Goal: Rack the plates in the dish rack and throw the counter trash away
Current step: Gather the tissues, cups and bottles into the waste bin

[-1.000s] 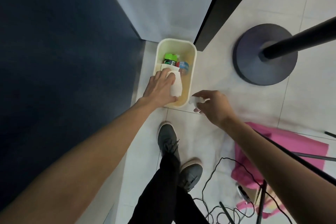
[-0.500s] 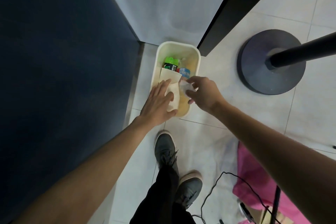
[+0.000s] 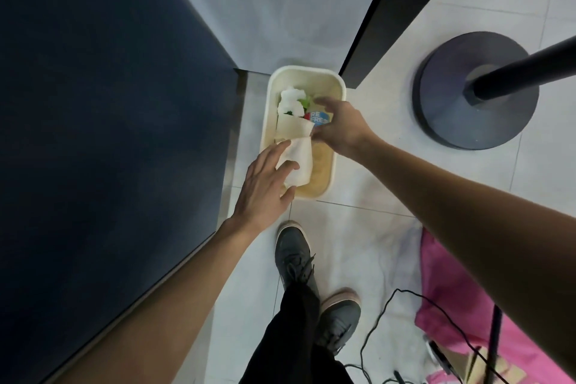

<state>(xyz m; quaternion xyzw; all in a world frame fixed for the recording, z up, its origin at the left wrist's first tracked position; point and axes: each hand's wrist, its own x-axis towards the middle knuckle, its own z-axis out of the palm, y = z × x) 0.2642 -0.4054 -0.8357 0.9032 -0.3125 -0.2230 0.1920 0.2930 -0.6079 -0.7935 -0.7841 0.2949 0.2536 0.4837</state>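
Observation:
A cream waste bin stands on the floor against the dark cabinet. Inside lie a crumpled white tissue, a cream paper sheet, a white paper cup and a blue-labelled bottle. My left hand hovers over the bin's near left corner with spread fingers, its fingertips at the paper cup. My right hand is over the bin's right side, fingers loose and holding nothing. No plates or dish rack are in view.
A dark blue cabinet side fills the left. A round stand base with a black pole sits at the right. A pink bag and black cables lie near my shoes.
My right hand let go of the crumpled white tissue, which now lies at the far end of the bin. My left hand opened and drew back from the paper cup.

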